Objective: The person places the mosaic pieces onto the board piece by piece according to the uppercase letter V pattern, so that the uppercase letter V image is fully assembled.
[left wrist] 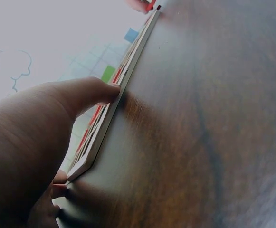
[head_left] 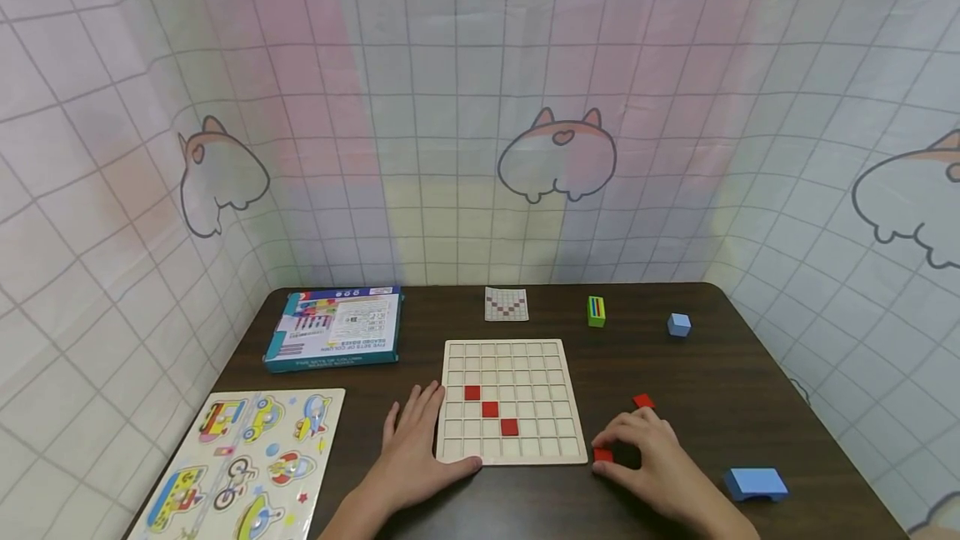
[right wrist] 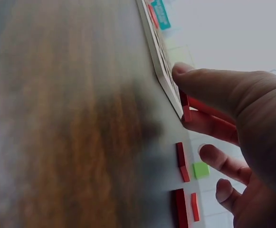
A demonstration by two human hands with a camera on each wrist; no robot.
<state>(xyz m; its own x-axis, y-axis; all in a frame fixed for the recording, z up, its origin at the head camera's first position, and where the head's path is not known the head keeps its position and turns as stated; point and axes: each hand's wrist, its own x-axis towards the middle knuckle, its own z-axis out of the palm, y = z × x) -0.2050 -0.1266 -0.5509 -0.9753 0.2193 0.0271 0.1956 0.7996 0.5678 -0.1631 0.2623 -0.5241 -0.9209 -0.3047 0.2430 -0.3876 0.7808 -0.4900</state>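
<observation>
A pale wooden grid board (head_left: 540, 409) lies on the table; three red square tiles (head_left: 490, 409) sit in its cells in a diagonal. My left hand (head_left: 411, 452) rests at the board's near left corner, fingers stretched along the left side, thumb (left wrist: 107, 91) against the front edge. Beside the near right corner, my right hand (head_left: 660, 458) pinches a red square tile (right wrist: 185, 108) between thumb and index finger. Its other fingers are spread apart. Beyond that hand lies another red tile (head_left: 643, 400); the right wrist view shows several red pieces (right wrist: 181, 161) on the tabletop.
A puzzle board with vehicle pictures (head_left: 296, 419) lies at left, a flat box (head_left: 333, 330) behind it. At the back are a small grid card (head_left: 506, 305), a green striped block (head_left: 596, 312) and a blue cube (head_left: 678, 324). A blue arch block (head_left: 756, 484) stands at right.
</observation>
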